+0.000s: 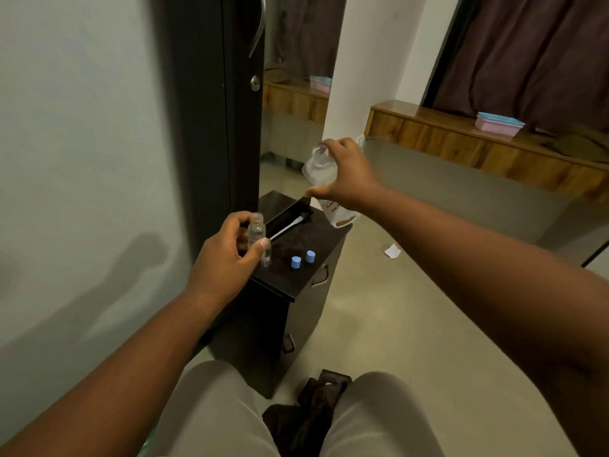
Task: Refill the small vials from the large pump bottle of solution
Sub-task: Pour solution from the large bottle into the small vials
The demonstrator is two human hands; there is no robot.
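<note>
The left hand (227, 255) pinches an uncapped vial (256, 229) above the dark surface (298, 275), while the right hand (346, 174) grips the open large bottle (321, 169), two blue caps (302, 259) lying between.

Clear glossy plastic vial (256, 230) – matt blue plastic caps (296, 262) – dark cabinet top (316, 239), faint sheen.

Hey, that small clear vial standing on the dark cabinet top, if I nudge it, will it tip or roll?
The small clear vial is narrow and upright, so it would probably tip easily. It looks round, so once down it may roll toward the two blue caps. Its mouth seems uncapped, so any liquid could spill. The left hand sits right beside it, holding another vial.
</note>
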